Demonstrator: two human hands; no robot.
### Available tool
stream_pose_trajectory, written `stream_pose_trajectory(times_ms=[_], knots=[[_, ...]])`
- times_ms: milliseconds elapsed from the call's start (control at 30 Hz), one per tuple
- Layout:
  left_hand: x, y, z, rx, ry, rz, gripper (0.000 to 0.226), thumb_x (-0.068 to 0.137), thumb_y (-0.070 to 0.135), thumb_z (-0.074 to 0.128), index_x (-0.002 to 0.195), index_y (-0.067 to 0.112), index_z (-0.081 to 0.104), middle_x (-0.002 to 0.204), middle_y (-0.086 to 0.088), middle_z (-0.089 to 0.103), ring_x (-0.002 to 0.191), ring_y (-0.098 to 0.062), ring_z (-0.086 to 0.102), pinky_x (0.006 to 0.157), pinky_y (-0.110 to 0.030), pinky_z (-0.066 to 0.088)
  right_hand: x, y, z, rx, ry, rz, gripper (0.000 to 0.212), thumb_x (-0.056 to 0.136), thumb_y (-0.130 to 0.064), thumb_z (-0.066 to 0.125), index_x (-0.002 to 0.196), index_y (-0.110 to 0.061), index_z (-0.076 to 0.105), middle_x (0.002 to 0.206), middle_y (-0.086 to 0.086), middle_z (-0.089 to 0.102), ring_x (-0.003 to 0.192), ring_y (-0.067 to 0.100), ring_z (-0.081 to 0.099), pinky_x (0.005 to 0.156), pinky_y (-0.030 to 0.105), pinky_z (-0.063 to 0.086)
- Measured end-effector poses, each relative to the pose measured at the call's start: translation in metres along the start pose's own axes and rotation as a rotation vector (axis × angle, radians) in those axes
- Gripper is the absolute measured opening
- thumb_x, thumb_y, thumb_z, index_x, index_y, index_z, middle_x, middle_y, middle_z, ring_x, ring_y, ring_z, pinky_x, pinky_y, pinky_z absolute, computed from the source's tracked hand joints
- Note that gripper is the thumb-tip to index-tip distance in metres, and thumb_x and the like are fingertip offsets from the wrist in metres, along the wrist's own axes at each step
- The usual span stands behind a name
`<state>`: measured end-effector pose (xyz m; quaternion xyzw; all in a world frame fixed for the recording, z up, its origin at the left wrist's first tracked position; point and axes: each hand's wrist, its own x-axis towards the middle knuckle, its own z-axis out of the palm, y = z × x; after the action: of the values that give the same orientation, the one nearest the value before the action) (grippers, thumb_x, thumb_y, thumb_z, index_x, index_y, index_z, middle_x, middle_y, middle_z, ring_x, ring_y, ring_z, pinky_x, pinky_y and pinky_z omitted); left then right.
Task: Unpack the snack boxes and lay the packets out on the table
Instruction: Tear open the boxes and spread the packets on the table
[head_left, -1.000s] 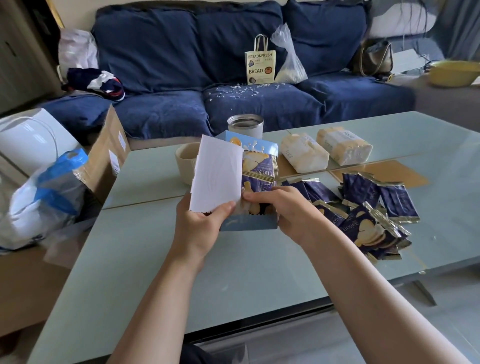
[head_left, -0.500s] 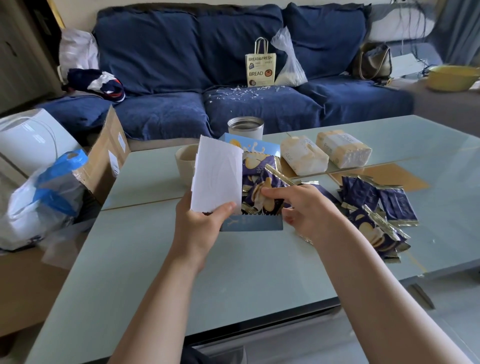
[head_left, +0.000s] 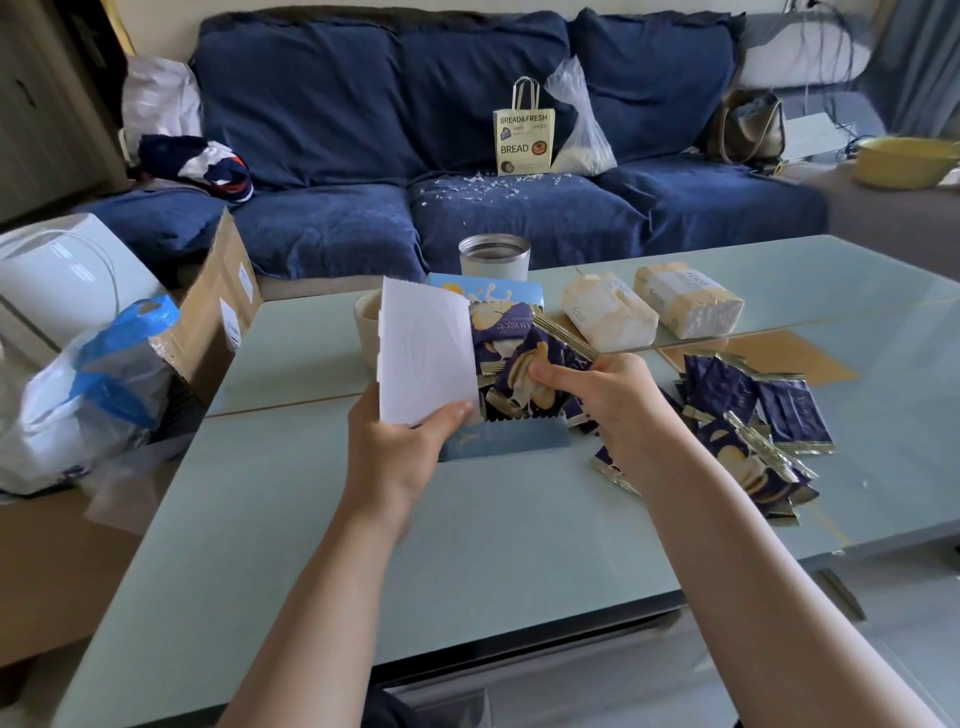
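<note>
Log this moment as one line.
left hand holds box flap | right hand grips packet in box | pile on table

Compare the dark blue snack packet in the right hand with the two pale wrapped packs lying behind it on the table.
The dark blue foil snack packet is thin, flat and gold-edged, pinched in the right hand above the open light blue snack box. The two pale plastic-wrapped packs are bulkier, block-shaped and lie untouched on the pale green glass table. The packet shows pictured biscuits; the packs show only small lettering. All appear sealed.
</note>
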<state>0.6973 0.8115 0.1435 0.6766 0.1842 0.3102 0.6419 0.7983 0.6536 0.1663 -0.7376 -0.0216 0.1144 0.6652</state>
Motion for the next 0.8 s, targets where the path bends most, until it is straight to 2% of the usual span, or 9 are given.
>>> stream_pose_trajectory(times_ms=[67, 133, 267, 367, 433, 500, 600, 700, 800], knots=[[-0.002, 0.001, 0.002, 0.027, -0.012, 0.035, 0.037, 0.071, 0.003, 0.082, 0.087, 0.030, 0.063, 0.084, 0.013, 0.070, 0.071, 0.003, 0.066, 0.064, -0.015, 0.054, 0.005, 0.004, 0.001, 0.035, 0.000, 0.045, 0.036, 0.068, -0.028, 0.087, 0.068, -0.004, 0.059, 0.064, 0.007, 0.053, 0.061, 0.018, 0.042, 0.056, 0.030, 0.028], [-0.004, 0.003, 0.004, 0.059, -0.021, 0.074, 0.041, 0.072, 0.001, 0.080, 0.086, 0.034, 0.060, 0.083, 0.019, 0.066, 0.067, 0.012, 0.062, 0.059, -0.006, 0.048, 0.004, 0.006, 0.004, 0.070, -0.015, 0.075, 0.044, 0.067, -0.025, 0.087, 0.093, 0.007, 0.070, 0.076, 0.010, 0.064, 0.068, 0.019, 0.049, 0.060, 0.029, 0.032], [-0.002, 0.005, 0.001, 0.093, -0.026, 0.066, 0.044, 0.072, 0.001, 0.081, 0.096, 0.032, 0.060, 0.086, 0.019, 0.065, 0.068, 0.016, 0.059, 0.058, -0.003, 0.046, 0.006, 0.009, 0.003, 0.172, -0.020, 0.137, 0.032, 0.069, -0.020, 0.086, 0.094, -0.008, 0.070, 0.085, 0.009, 0.069, 0.075, 0.018, 0.054, 0.060, 0.026, 0.034], [0.004, 0.004, -0.013, 0.091, -0.007, 0.037, 0.048, 0.071, 0.000, 0.081, 0.095, 0.034, 0.059, 0.088, 0.019, 0.065, 0.069, 0.015, 0.061, 0.058, -0.003, 0.046, 0.011, 0.009, -0.009, 0.359, -0.037, 0.166, 0.024, 0.080, -0.012, 0.077, 0.101, -0.003, 0.068, 0.078, 0.008, 0.072, 0.070, 0.020, 0.064, 0.065, 0.028, 0.051], [0.007, 0.002, -0.023, 0.085, 0.024, 0.014, 0.047, 0.070, -0.001, 0.081, 0.099, 0.031, 0.061, 0.089, 0.018, 0.066, 0.073, 0.007, 0.063, 0.059, -0.008, 0.047, 0.011, 0.007, -0.017, 0.412, -0.080, 0.160, 0.024, 0.085, -0.008, 0.071, 0.107, 0.000, 0.066, 0.067, 0.005, 0.071, 0.063, 0.019, 0.068, 0.078, 0.041, 0.059], [0.011, 0.000, -0.031, 0.078, 0.061, -0.010, 0.046, 0.070, 0.000, 0.081, 0.104, 0.026, 0.062, 0.090, 0.016, 0.066, 0.078, 0.000, 0.064, 0.061, -0.012, 0.048, 0.011, 0.007, -0.020, 0.342, -0.098, 0.152, 0.025, 0.086, -0.008, 0.071, 0.108, 0.001, 0.065, 0.065, 0.005, 0.069, 0.061, 0.019, 0.068, 0.084, 0.047, 0.058], [0.014, -0.002, -0.037, 0.094, 0.077, 0.002, 0.046, 0.071, -0.001, 0.081, 0.104, 0.024, 0.061, 0.090, 0.016, 0.066, 0.079, 0.000, 0.063, 0.061, -0.012, 0.047, 0.010, 0.006, -0.023, 0.204, -0.068, 0.138, 0.018, 0.083, -0.006, 0.074, 0.099, -0.002, 0.066, 0.068, 0.006, 0.069, 0.059, 0.018, 0.067, 0.072, 0.043, 0.061], [0.014, -0.003, -0.041, 0.117, 0.081, 0.016, 0.045, 0.072, 0.000, 0.079, 0.104, 0.025, 0.060, 0.090, 0.016, 0.065, 0.080, -0.001, 0.062, 0.056, -0.006, 0.046, 0.008, 0.012, -0.024, 0.032, -0.088, 0.114, 0.021, 0.080, -0.001, 0.075, 0.098, -0.006, 0.067, 0.072, 0.008, 0.070, 0.061, 0.020, 0.067, 0.070, 0.046, 0.061], [0.014, -0.003, -0.045, 0.146, 0.119, 0.034, 0.046, 0.073, 0.002, 0.079, 0.107, 0.026, 0.061, 0.093, 0.016, 0.066, 0.084, -0.007, 0.064, 0.063, -0.014, 0.049, 0.002, 0.024, -0.009, -0.305, -0.077, -0.009, 0.028, 0.076, -0.016, 0.079, 0.099, -0.011, 0.063, 0.083, 0.005, 0.071, 0.075, 0.024, 0.067, 0.069, 0.040, 0.059]])
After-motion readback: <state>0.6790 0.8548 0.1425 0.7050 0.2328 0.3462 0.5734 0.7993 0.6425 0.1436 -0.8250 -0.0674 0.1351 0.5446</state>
